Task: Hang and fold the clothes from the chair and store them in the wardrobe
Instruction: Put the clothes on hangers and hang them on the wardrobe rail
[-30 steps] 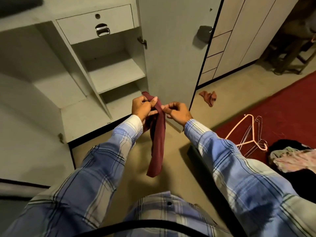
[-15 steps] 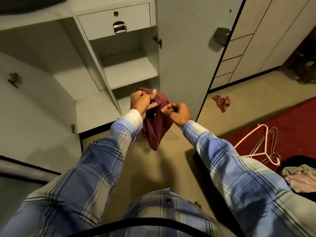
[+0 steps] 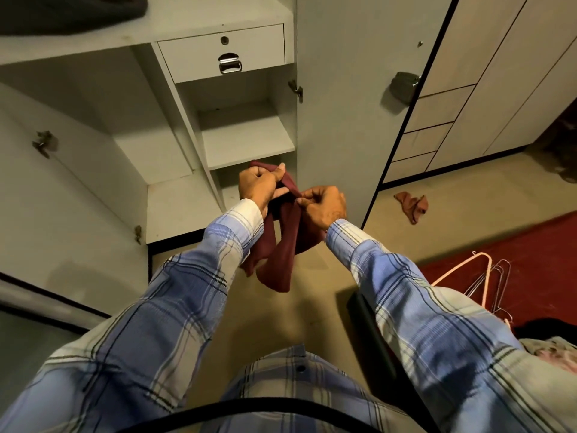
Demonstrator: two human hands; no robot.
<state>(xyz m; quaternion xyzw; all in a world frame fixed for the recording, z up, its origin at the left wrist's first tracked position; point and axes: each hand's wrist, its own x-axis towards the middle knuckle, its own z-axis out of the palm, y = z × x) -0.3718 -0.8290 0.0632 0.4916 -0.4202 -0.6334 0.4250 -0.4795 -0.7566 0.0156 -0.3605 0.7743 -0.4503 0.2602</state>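
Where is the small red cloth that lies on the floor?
In the head view, the small red cloth lies on the floor at the right, near the open wardrobe door and beyond the red carpet.

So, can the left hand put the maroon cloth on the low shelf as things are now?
Probably yes. The left hand grips the maroon cloth just in front of the low shelf, the wardrobe door stands open, and the shelf looks bare. The right hand also pinches the cloth.
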